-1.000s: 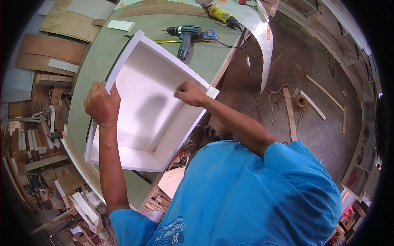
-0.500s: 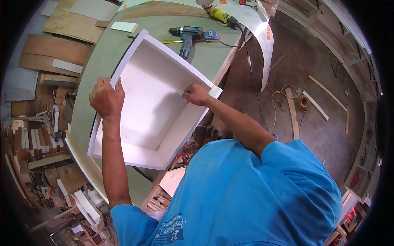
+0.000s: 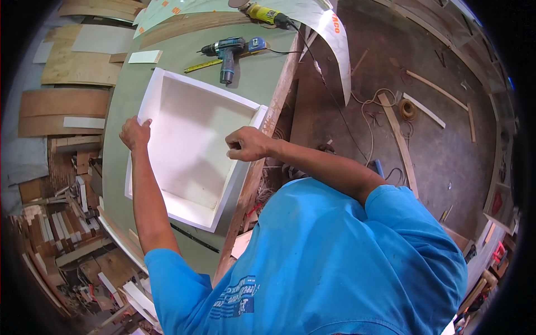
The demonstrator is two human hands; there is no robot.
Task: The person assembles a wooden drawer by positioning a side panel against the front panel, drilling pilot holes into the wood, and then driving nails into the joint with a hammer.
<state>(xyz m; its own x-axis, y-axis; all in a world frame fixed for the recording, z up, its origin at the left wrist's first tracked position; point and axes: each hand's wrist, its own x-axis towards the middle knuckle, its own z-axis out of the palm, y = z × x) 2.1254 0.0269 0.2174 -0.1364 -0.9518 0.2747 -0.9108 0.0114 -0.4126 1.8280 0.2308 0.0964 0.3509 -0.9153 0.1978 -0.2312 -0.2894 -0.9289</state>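
Observation:
A white open-topped box frame (image 3: 190, 145) lies flat on the grey-green workbench (image 3: 254, 84). My left hand (image 3: 135, 133) grips its left wall near the middle. My right hand (image 3: 247, 143) is closed on the top edge of the box's right wall, close to the bench's wooden right edge. The box's inside holds nothing.
Beyond the box lie a cordless drill (image 3: 226, 53), a yellow ruler (image 3: 202, 66), a small white offcut (image 3: 144, 56) and a yellow corded tool (image 3: 267, 13) on a white sheet. Wood scraps (image 3: 61, 223) pile up on the left. Battens and a cable coil (image 3: 410, 109) lie on the floor, right.
The box has come down from a tilted hold to lie flat on the bench, a little farther right. Both hands stayed on its two side walls.

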